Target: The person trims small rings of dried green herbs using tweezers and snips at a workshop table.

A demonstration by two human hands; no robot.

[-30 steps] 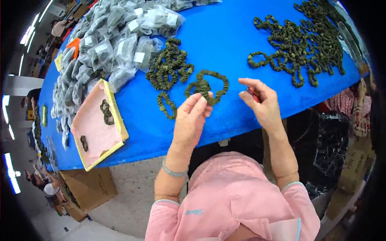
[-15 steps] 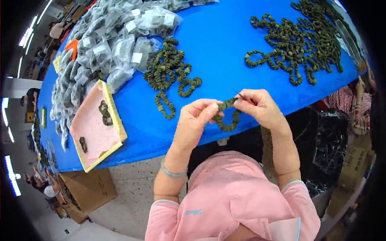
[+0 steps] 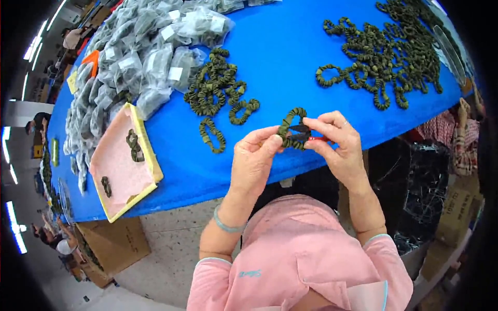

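A dark green gathered fabric ring [image 3: 286, 126] is stretched between my two hands above the front edge of the blue table [image 3: 290, 62]. My left hand [image 3: 257, 155] pinches its left side between thumb and fingers. On its right side are the fingertips of my right hand [image 3: 337, 142], which also holds a small tool with red handles [image 3: 319, 139]; its dark part lies across the ring's opening. Just beyond my left hand lie a loose green ring [image 3: 212, 136] and a small pile of similar rings [image 3: 210, 85].
Many clear bags with white labels [image 3: 148, 62] are heaped at the left. A pink tray with yellow edges [image 3: 124, 171] holds a few rings. A larger ring pile [image 3: 384, 57] lies at the right. Cardboard boxes [image 3: 116, 246] stand below the table; people [image 3: 65, 241] are at far left.
The ring has turned and moved up between my hands. The red-handled tool now shows more clearly, its dark part across the ring. My right hand has shifted slightly right.
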